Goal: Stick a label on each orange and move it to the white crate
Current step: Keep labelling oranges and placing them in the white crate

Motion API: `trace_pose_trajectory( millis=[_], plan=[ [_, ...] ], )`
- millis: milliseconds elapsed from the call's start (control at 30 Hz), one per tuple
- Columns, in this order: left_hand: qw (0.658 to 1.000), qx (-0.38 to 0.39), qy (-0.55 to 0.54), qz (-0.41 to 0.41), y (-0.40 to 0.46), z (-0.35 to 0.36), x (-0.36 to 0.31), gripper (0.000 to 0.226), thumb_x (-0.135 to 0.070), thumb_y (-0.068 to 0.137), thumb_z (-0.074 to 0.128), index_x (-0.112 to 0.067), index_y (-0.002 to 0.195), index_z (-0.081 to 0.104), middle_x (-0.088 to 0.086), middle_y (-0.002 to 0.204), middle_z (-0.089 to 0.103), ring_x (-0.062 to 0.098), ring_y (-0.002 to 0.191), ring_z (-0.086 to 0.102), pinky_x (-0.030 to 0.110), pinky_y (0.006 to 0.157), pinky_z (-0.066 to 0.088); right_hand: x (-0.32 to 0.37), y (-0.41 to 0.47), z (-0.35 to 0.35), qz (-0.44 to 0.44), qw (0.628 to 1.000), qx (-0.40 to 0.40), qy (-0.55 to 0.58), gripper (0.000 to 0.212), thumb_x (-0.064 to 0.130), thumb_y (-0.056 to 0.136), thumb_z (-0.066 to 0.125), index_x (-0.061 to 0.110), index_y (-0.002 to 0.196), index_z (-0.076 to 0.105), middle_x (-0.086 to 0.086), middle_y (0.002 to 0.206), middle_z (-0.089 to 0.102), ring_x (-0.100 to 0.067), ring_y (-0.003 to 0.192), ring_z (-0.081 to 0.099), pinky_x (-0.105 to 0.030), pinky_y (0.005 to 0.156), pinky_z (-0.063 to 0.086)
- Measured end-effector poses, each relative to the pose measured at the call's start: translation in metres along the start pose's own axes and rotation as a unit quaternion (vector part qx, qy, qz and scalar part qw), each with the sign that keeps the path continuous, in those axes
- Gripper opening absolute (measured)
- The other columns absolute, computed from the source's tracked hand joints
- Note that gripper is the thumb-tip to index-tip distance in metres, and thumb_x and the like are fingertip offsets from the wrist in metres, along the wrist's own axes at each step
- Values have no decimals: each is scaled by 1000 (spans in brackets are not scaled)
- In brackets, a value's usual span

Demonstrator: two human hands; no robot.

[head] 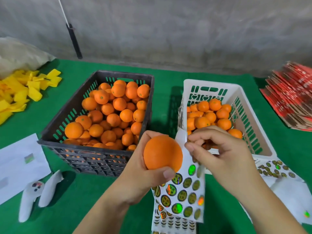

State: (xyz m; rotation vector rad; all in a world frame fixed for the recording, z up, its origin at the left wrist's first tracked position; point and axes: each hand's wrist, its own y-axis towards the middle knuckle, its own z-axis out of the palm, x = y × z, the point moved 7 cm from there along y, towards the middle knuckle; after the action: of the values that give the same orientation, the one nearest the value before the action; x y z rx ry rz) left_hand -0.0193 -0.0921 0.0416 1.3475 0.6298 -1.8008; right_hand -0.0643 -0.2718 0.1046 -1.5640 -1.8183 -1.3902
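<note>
Sticker sheet (184, 196) hung nearest, its top edge pinched by right hand (217, 149); left hand (143, 176) gripped one orange (163, 152) beside it, just short of white crate (249, 105). Likely risks: label creasing or sticking to fingers during peeling, sheet flopping, orange slipping one-handed.

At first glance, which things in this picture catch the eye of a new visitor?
Probably the black crate heaped with oranges at the centre, and the half-filled white crate to its right. Up close, the left hand holds an orange while the right hand picks at a sheet of shiny round labels.
</note>
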Motion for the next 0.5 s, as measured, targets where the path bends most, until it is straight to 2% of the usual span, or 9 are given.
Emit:
trace_pose_trajectory(
  millis=[67,133,200,267,333,367,433,500],
  plan=[
    [1000,-2,7,-3,-2,0,1,85,-55,62,97,-25,127,51,3,121,59,30,103,65,46,79,54,-5,-2,-2,28,999,7,44,11,38,87,76,33,96,79,4,87,73,-20,79,67,-29,73,55],
    [1000,-1,6,-8,-3,1,4,87,-56,60,98,-25,127,51,2,121,59,29,102,65,44,79,54,-5,-3,-1,31,997,31,61,9,35,89,74,32,96,80,2,85,75,-19,77,68,-27,71,55],
    [1000,0,7,-7,-3,0,5,84,-55,62,97,-26,127,52,0,119,60,26,101,65,40,77,54,-7,-4,-4,47,995,19,86,9,33,89,71,31,91,80,-2,82,75,-23,74,68,-33,68,55],
    [1000,5,9,-6,-4,0,4,80,-53,65,96,-28,126,52,-3,117,62,22,99,66,34,76,54,-9,-4,-16,62,991,-60,99,7,33,90,74,33,88,80,-6,79,73,-28,72,67,-38,68,54],
    [1000,8,13,-8,-4,2,3,78,-52,66,96,-29,126,52,-7,115,63,17,96,66,29,72,54,3,-7,-33,32,984,-162,72,9,34,95,75,40,89,79,-3,82,73,-21,71,67,-31,66,54],
    [1000,7,14,-12,-3,4,4,80,-53,65,96,-28,127,51,-7,115,63,16,95,66,29,71,53,15,-9,-35,-4,983,-181,39,12,32,97,71,42,94,78,3,85,74,-15,73,67,-24,67,54],
    [1000,7,2,-18,-2,9,5,84,-53,63,97,-25,127,51,-2,115,62,19,95,65,33,71,52,41,-12,-19,-107,984,-132,-56,15,25,99,67,30,108,79,9,98,76,-6,88,69,-17,78,52],
    [999,10,-30,-13,-1,12,7,80,-49,65,97,-24,126,52,3,116,61,22,100,64,34,77,53,49,-18,6,-158,980,-46,-108,20,21,101,65,16,115,78,4,108,71,-8,99,67,-22,83,51]
  ],
)
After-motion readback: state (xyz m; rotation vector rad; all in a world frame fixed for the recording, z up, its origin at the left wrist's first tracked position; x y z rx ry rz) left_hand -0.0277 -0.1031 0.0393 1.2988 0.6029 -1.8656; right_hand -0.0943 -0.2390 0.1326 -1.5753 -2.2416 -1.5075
